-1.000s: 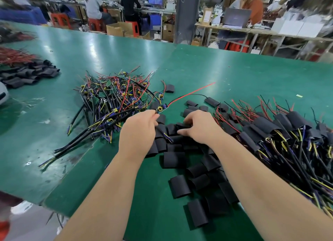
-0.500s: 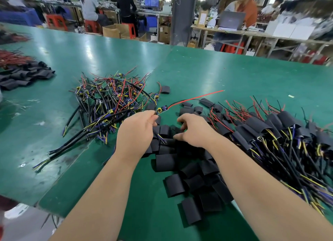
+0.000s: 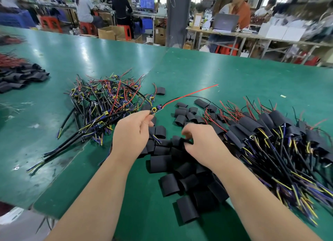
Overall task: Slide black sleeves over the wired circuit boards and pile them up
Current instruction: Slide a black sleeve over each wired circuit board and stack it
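Wired circuit board (image 3: 156, 109) is up off the surface (image 3: 252, 78) now, pinched at its near end in my left hand (image 3: 132, 132), grip clenched on it. Its red lead (image 3: 191, 94) trails away to the far right. I hold it by the tail so the free end points out, ready to take a tube. My right hand (image 3: 200, 141) is blurred, but its grip looks closed on a black sleeve (image 3: 181, 141) at the top of the loose sleeves (image 3: 180, 177), thumb and fingers on its edge, I judge to open its mouth. Bare boards (image 3: 106, 100) wait on my left, the finished pile (image 3: 270, 132) on my right. Half a second ago both hands sat lower among the sleeves; since then the left has lifted the board clear and the right has curled up.
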### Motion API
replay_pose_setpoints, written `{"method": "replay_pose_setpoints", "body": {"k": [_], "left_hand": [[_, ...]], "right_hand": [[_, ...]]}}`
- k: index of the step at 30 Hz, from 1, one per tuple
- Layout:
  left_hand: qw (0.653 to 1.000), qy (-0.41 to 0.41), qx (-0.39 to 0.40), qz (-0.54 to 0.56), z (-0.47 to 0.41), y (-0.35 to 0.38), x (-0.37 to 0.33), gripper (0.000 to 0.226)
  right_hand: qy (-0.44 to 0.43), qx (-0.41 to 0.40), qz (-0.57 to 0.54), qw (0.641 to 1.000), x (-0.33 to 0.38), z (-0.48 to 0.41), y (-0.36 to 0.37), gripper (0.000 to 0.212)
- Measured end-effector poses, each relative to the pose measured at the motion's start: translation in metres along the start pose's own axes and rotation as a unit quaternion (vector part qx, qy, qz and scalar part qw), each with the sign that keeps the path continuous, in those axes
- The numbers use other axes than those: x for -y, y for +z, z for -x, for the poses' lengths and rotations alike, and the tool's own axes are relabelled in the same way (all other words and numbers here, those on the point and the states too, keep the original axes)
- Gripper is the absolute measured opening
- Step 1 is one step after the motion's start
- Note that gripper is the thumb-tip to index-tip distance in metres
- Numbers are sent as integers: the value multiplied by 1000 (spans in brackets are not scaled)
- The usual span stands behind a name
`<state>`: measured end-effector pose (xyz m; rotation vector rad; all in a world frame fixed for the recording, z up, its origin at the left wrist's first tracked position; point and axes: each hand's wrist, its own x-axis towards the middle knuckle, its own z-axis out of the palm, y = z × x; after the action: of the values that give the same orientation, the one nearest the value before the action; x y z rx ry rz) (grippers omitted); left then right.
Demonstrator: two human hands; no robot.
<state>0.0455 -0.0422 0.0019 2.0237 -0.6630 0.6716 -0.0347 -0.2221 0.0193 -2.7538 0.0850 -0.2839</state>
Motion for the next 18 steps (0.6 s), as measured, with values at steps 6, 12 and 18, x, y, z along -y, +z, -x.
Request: {"method": "replay_pose_setpoints", "body": {"k": [6,12,18], "left_hand": [[1000,-4,-5,-6,0,0,0,26],[1000,-14,-11,-3,0,0,-1,29],[1000,1,-18,6,0,0,-1,28]], "right_hand": [[8,-82,-53,995,-7,12,-5,27],[70,-164,-260,949,-10,21,-10,55],[140,-219,-516,816,-18,27,-17,17]]}}
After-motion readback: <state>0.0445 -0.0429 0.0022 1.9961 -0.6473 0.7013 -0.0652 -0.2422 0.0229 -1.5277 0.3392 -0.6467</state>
